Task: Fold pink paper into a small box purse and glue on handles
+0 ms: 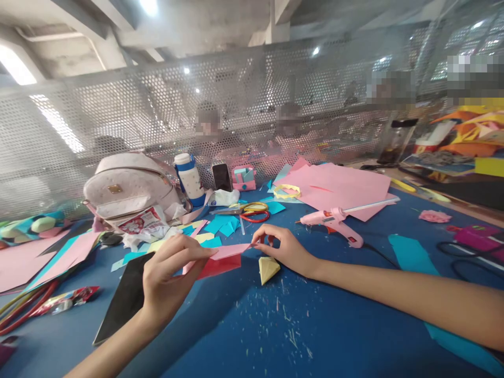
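Observation:
My left hand pinches one end of a pink paper strip just above the blue table. My right hand pinches the strip's other end, with a small red scrap showing between its fingers. Under the strip lies a red piece of paper. A small folded yellow paper shape rests on the table just below my right hand. A pink glue gun lies beyond my right hand, apart from it.
A black phone or tablet lies left of my left hand. Scissors, teal scraps, a large pink sheet, a pale backpack and a bottle sit farther back. A perforated metal screen borders the table; people sit behind it.

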Available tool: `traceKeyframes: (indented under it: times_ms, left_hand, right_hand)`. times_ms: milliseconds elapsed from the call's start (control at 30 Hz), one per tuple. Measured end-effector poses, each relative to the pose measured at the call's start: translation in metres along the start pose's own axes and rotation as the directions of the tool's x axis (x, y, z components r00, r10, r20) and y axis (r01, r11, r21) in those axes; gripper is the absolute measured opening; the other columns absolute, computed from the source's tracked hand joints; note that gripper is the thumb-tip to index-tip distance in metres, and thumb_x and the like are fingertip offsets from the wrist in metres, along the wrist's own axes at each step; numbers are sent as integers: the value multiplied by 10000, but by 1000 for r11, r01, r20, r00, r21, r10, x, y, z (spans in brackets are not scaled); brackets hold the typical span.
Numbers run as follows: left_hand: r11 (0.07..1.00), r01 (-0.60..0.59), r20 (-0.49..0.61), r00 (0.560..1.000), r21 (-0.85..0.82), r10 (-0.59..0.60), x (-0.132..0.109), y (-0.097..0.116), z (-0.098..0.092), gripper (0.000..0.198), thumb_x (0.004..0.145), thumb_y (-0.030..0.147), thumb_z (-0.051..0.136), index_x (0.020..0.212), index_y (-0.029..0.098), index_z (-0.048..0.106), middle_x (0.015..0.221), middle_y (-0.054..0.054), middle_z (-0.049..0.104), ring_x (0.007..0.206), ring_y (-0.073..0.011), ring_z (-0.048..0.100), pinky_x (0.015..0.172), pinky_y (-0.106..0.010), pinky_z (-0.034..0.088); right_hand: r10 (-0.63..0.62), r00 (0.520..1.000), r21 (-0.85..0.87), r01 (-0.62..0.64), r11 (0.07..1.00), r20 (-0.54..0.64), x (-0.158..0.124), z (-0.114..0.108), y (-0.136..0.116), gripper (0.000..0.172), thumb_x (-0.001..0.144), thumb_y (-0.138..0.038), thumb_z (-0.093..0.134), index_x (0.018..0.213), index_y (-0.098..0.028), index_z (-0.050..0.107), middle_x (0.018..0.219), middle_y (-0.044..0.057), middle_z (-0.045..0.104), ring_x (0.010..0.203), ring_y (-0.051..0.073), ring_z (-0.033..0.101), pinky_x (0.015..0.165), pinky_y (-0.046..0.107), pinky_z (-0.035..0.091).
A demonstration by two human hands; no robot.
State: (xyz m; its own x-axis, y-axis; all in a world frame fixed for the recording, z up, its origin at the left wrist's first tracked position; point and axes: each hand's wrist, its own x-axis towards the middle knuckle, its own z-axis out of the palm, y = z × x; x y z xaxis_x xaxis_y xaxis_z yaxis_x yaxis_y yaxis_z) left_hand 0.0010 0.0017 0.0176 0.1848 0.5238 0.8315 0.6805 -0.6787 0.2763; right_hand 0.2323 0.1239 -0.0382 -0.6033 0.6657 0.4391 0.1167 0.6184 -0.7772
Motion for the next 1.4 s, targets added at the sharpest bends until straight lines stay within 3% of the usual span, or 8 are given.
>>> traceKeyframes:
  times_ms: [267,500,633,700,867,1000,1167,1400]
  left_hand:
    - [990,133,-6,991,-36,-133,-3,-2,4,218,800,22,658,843,226,724,734,9,641,699,-136,607,664,-256,466]
    - [918,355,-12,932,-175,-363,-7,-11,5,145,808,105,666,784,236,722,733,19,668,723,-135,607,692,-234,459]
    - [813,498,-2,852,-302,-523,-7,-13,7,73,787,166,702,740,219,721,699,22,647,696,-119,581,657,-200,454]
    - [721,575,16,786,-386,-618,-7,-13,10,45,756,216,746,720,206,720,698,20,639,687,-112,574,632,-182,454]
    - [450,728,139,591,-517,-795,-9,-7,19,194,675,303,823,675,163,688,698,8,640,660,-105,567,599,-167,463]
    - [315,771,215,498,-554,-840,-11,-2,22,254,643,324,846,667,149,664,687,9,627,643,-102,560,588,-170,461]
    - [207,799,295,430,-564,-854,-12,4,26,284,631,344,853,670,148,651,673,2,621,638,-112,559,574,-184,447]
    - [209,802,291,426,-559,-857,-14,5,30,301,610,352,860,644,145,644,629,7,612,597,-108,551,548,-187,438]
  right_hand:
    - [-29,1000,13,29,999,-10,-1,0,1,52,870,-230,630,894,-194,658,923,15,649,761,133,569,632,233,420]
    - [27,998,90,-23,996,-49,3,-4,-2,108,883,-286,613,874,-184,646,867,17,656,772,146,567,659,249,405]
    - [52,992,187,-29,982,-119,7,-10,-13,135,916,-307,536,899,-187,597,892,29,626,828,163,568,686,265,413]
    - [44,994,207,-21,978,-103,7,-12,-20,125,911,-293,524,897,-189,593,894,28,610,821,159,552,683,266,405]
    - [58,997,320,-39,947,-50,1,-14,-34,193,917,-257,419,768,-189,521,713,-18,468,610,117,409,580,267,331]
    - [60,997,407,-32,913,-55,-1,-18,-46,198,927,-259,365,756,-198,444,719,-26,397,593,111,373,578,278,325]
    - [72,997,367,-55,929,-32,-1,-23,-64,145,955,-302,401,901,-203,492,775,-15,431,638,118,404,611,279,355]
    - [-56,998,99,59,993,-33,1,-27,-65,148,934,-328,520,982,-204,585,988,34,514,843,141,499,727,269,428]
